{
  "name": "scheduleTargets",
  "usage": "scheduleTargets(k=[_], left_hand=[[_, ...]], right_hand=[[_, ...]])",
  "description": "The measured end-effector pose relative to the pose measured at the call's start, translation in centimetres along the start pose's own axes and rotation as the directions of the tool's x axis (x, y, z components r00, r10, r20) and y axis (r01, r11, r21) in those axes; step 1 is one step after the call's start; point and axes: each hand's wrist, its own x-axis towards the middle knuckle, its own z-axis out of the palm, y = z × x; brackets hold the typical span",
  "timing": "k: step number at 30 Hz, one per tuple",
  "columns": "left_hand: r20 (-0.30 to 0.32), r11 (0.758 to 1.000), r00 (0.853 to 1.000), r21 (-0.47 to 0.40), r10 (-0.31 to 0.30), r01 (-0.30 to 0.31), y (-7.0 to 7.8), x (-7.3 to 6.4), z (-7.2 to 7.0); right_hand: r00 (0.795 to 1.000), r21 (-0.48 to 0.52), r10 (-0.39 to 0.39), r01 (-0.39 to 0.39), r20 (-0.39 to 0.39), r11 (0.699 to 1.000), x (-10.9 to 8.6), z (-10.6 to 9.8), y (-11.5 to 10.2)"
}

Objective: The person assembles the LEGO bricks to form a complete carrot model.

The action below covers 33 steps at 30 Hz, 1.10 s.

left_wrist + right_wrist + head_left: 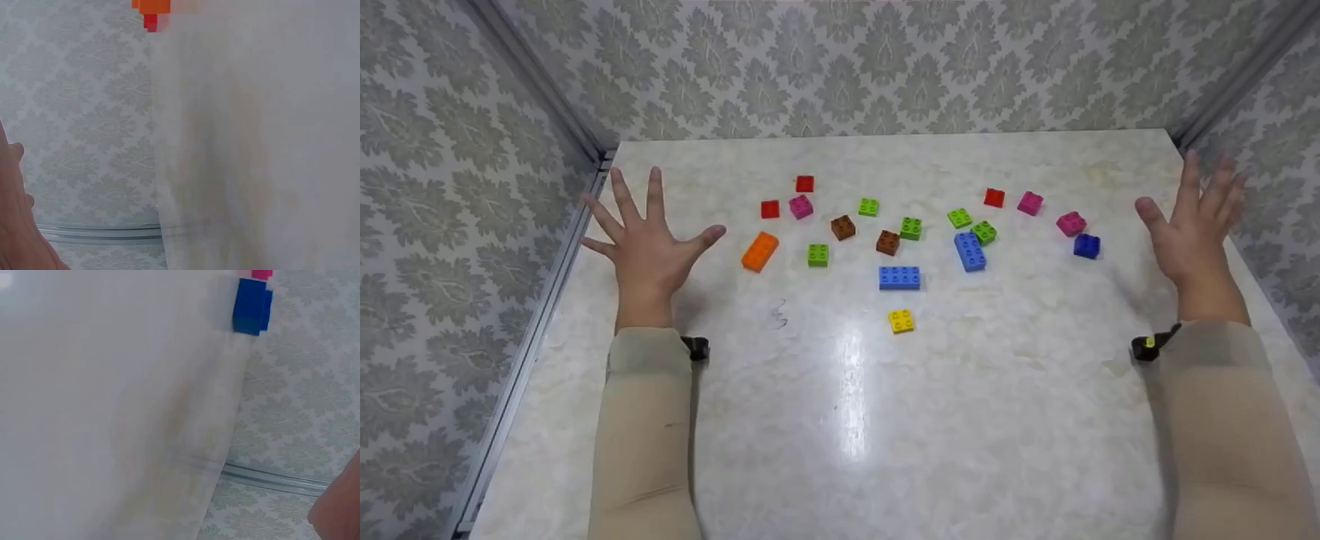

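While the head camera is looking down at the white marble-patterned table [840, 420], I am seeing both hands held above it with nothing in them. The left hand [647, 244] is hovering palm down near the table's left edge, its fingers spread wide and straight; the nearest piece to it is the orange brick [759, 250], lying just beside the thumb but not touching it. The right hand [1189, 229] is hanging near the table's right edge, fingers straight and loosely parted, turned partly on edge; the dark blue brick [1086, 245] is lying nearest to it, with a pink brick [1070, 223] just beyond that. Between the two hands a loose scatter of bricks is lying across the far half of the table: red, pink, green and brown small ones, two long blue bricks [899, 277] near the middle, and a yellow brick [901, 321] sitting alone closest to me. The left wrist view is showing the orange brick [151, 5] at the top edge, a red one behind it, and a sliver of the hand at lower left. The right wrist view is showing the dark blue brick [252, 306] near the table's edge. Beige sleeves [645, 435] are covering both forearms, and patterned wallpaper [840, 67] is enclosing the table on three sides.
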Motion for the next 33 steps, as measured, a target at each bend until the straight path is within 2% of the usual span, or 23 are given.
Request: scheduleTargets(k=[6, 11, 14, 17, 20, 22, 23, 29, 31, 33], left_hand=[[-0.097, 0.994, 0.994, -0.096, 0.051, -0.060, 1.2, -0.4, 0.2], [-0.213, 0.975, 0.969, -0.155, 0.125, -0.160, 3.2, -0.2, 0.3], [-0.242, 0.955, 0.958, -0.212, 0.154, -0.207, 4.9, -0.2, 0.5], [-0.238, 0.909, 0.954, -0.329, 0.182, -0.256, 6.7, -0.6, 1.0], [-0.215, 0.827, 0.952, -0.478, 0.218, -0.297, 8.1, -1.2, 2.0], [-0.195, 0.779, 0.951, -0.545, 0.242, -0.310, 8.7, -1.5, 2.8], [-0.183, 0.763, 0.951, -0.567, 0.251, -0.311, 9.0, -1.7, 3.1], [-0.137, 0.733, 0.947, -0.603, 0.292, -0.313, 10.3, -2.6, 4.4], [-0.126, 0.701, 0.942, -0.639, 0.310, -0.316, 10.9, -2.8, 4.8], [-0.107, 0.646, 0.939, -0.700, 0.328, -0.305, 11.5, -3.2, 5.4]], right_hand=[[0.999, 0.198, -0.005, 0.014, -0.045, 0.980, -0.6, 1.4, -3.1], [0.995, 0.315, -0.078, 0.096, -0.070, 0.944, -1.2, 3.2, -6.2], [0.986, 0.397, -0.137, 0.166, -0.100, 0.903, -1.6, 4.2, -8.3], [0.978, 0.504, -0.175, 0.208, -0.113, 0.838, -1.9, 5.3, -10.3], [0.974, 0.588, -0.196, 0.223, -0.111, 0.778, -2.2, 6.5, -11.7], [0.973, 0.620, -0.208, 0.224, -0.100, 0.752, -2.4, 7.2, -12.3], [0.972, 0.628, -0.214, 0.226, -0.096, 0.745, -2.5, 7.6, -12.6], [0.970, 0.677, -0.238, 0.206, -0.047, 0.706, -2.7, 9.7, -14.1], [0.971, 0.706, -0.238, 0.179, -0.015, 0.685, -2.9, 10.5, -14.7], [0.971, 0.745, -0.240, 0.148, 0.016, 0.651, -3.2, 11.4, -15.2]])
